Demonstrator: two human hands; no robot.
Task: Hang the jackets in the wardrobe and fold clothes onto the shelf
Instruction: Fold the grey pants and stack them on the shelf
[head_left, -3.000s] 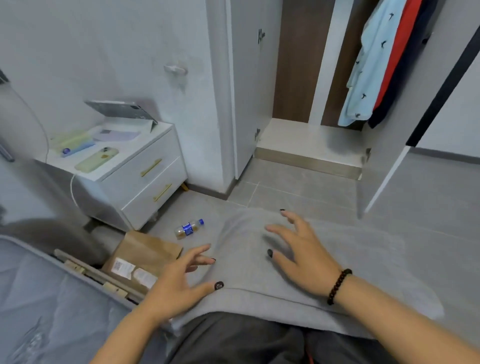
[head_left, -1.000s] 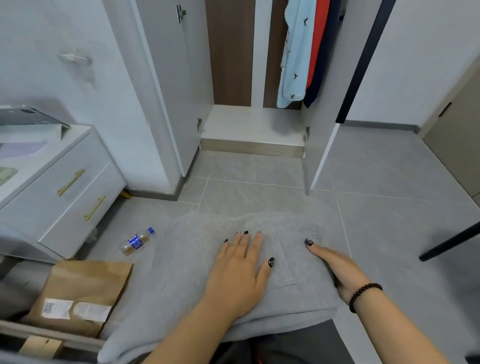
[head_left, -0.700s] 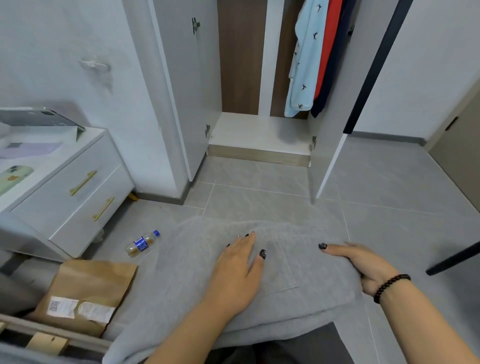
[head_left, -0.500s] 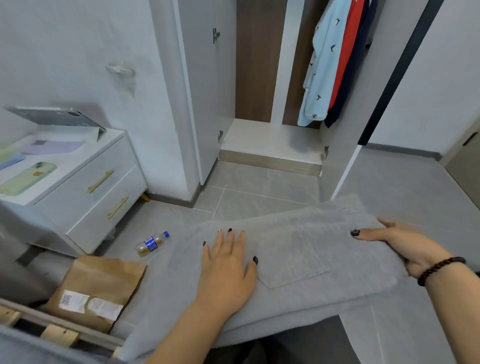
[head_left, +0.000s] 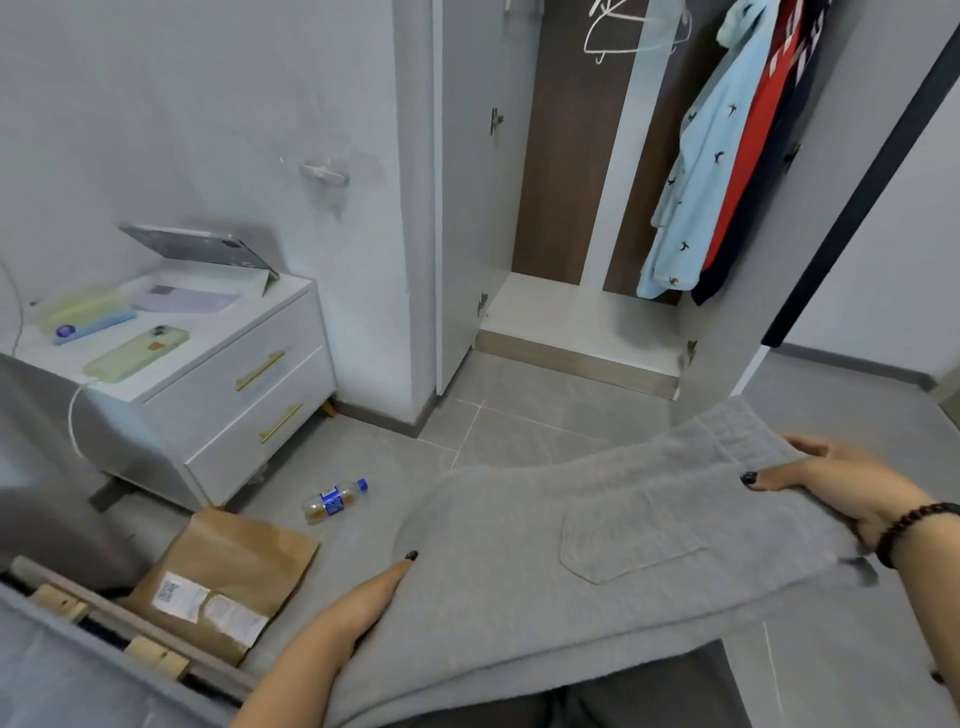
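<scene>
A folded grey garment (head_left: 597, 561) with a patch pocket facing up is held flat in front of me above my lap. My left hand (head_left: 358, 608) holds its left edge, thumb on top and the fingers hidden underneath. My right hand (head_left: 841, 488) grips the right end near the waistband, thumb on top. Ahead stands the open wardrobe (head_left: 576, 317) with a pale bottom shelf. A light blue patterned jacket (head_left: 696, 171), a red garment (head_left: 753, 135) and a dark one hang at its right side. White empty hangers (head_left: 623, 31) hang above.
A white nightstand (head_left: 218, 374) with gold handles stands at the left, with phones and a tablet on top. On the grey tile floor lie a small bottle (head_left: 335, 501) and a brown paper bag (head_left: 223, 577). The bed edge (head_left: 78, 670) is at bottom left.
My left hand left the top of the grey garment and took hold of its left edge. Both hands raised it off my lap. My view tilted up toward the wardrobe.
</scene>
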